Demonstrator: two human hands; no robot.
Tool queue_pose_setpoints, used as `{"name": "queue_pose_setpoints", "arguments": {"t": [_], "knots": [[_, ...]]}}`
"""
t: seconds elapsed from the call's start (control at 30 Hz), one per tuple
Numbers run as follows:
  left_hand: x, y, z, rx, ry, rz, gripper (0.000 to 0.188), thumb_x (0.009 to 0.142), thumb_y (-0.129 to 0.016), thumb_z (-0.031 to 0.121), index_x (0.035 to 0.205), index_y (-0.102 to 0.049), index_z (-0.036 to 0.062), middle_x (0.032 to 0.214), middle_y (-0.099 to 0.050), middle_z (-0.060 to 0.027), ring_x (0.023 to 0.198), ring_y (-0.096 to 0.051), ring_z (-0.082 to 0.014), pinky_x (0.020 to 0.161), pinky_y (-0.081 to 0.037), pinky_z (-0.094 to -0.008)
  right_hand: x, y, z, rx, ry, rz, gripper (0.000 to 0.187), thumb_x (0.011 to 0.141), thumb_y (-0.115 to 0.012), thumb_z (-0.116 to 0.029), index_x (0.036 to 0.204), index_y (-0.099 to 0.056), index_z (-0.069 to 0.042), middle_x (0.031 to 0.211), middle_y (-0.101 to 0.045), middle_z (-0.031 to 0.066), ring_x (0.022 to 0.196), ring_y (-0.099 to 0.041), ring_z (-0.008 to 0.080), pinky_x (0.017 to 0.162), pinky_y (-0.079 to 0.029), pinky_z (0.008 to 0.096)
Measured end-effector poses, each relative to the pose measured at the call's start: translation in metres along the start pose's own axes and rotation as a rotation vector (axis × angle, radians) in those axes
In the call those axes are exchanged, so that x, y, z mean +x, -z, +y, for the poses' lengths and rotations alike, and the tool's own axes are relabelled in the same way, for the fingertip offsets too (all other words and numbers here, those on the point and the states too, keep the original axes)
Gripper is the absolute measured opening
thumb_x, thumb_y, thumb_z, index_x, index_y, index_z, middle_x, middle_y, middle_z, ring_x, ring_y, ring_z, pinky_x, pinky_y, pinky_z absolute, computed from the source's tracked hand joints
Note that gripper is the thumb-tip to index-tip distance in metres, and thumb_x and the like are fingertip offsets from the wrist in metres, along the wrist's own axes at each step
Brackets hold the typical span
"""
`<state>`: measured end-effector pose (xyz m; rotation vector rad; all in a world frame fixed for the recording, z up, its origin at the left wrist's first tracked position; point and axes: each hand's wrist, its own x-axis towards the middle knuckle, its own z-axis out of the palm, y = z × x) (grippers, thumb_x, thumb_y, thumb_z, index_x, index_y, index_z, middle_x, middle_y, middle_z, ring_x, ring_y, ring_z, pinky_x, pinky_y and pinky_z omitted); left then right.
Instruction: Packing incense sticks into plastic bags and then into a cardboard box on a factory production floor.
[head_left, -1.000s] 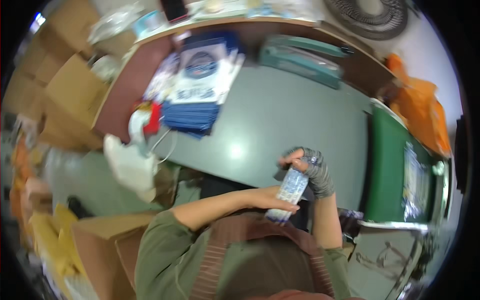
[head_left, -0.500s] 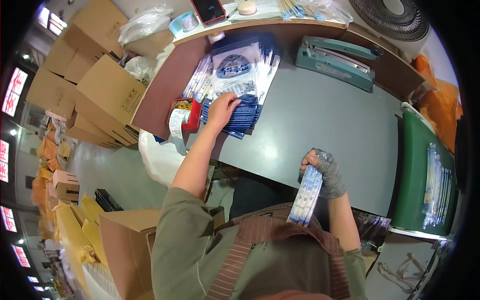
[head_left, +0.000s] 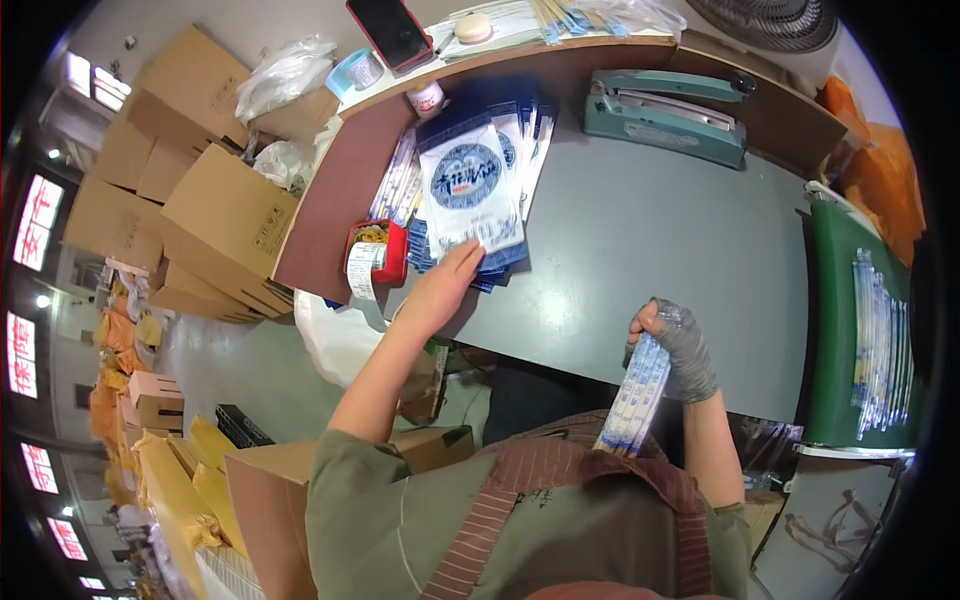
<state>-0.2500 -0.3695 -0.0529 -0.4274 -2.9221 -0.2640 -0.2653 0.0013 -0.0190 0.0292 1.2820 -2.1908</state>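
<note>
My left hand (head_left: 445, 285) is at the near edge of a flat white and blue plastic bag (head_left: 465, 185), its fingers together on that edge. The bag lies on top of a fanned pile of similar dark blue bags (head_left: 540, 115) at the left of the grey table. In a grey fingerless glove, my right hand (head_left: 678, 345) grips a bundle of long, slim blue-and-white packets (head_left: 633, 400) in front of my apron. The bundle hangs down past the table's near edge.
Left of the pile are more slim packets (head_left: 398, 185) and a red box (head_left: 392, 262) with a paper label roll. A green bag sealer (head_left: 665, 120) stands at the back. Slim packets (head_left: 880, 345) lie on a green surface (head_left: 830, 330) at right. Cardboard boxes (head_left: 225, 215) are stacked at left.
My left hand has come toward me with the top bag's near edge, so its white printed face now shows more fully. My right hand keeps its grip on the bundle.
</note>
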Motion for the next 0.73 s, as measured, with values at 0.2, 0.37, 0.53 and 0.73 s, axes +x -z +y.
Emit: {"name": "queue_pose_setpoints", "arguments": {"t": [0.2,0.37,0.53,0.73], "knots": [[-0.020,0.009,-0.001,-0.045,-0.025,0.051,0.042,0.088,-0.054,0.002,0.130,-0.050,0.0039,0.123,-0.058,-0.0166,0.116,-0.056,-0.0300,0.090,-0.050,-0.0371,-0.003,0.005,0.004,-0.070,0.049,-0.005,0.023,0.079,-0.071,-0.026,0.078,-0.060,-0.006,0.072,-0.062,0.0063,0.062,-0.062,0.0151,0.056,-0.055,0.0312],[0.014,0.030,-0.027,-0.352,0.369,-0.030,0.016,0.088,-0.062,0.010,0.101,-0.064,0.0021,0.087,-0.066,-0.0169,0.084,-0.065,-0.0324,0.071,-0.049,-0.0357,-0.015,0.005,-0.001,-0.116,0.076,-0.036,0.024,0.079,-0.070,-0.028,0.078,-0.060,-0.006,0.072,-0.062,0.0059,0.063,-0.061,0.0145,0.056,-0.054,0.0304],[0.058,0.033,-0.003,-0.363,0.255,0.322,0.014,0.087,-0.064,0.010,0.094,-0.062,-0.0019,0.081,-0.064,-0.0145,0.070,-0.060,-0.0221,0.065,-0.046,-0.0318,-0.032,0.012,-0.006,-0.135,0.114,0.026,0.024,0.079,-0.070,-0.027,0.080,-0.061,-0.005,0.073,-0.062,0.0062,0.064,-0.061,0.0147,0.058,-0.053,0.0288],[0.087,-0.015,0.143,-0.072,0.057,0.226,0.009,0.085,-0.059,0.011,0.088,-0.062,0.0030,0.080,-0.064,-0.0153,0.074,-0.063,-0.0315,0.077,-0.047,-0.0431,-0.046,0.017,-0.008,-0.155,0.182,0.054,0.028,0.078,-0.071,-0.029,0.082,-0.060,-0.004,0.076,-0.062,0.0072,0.067,-0.062,0.0158,0.062,-0.053,0.0290]]}}
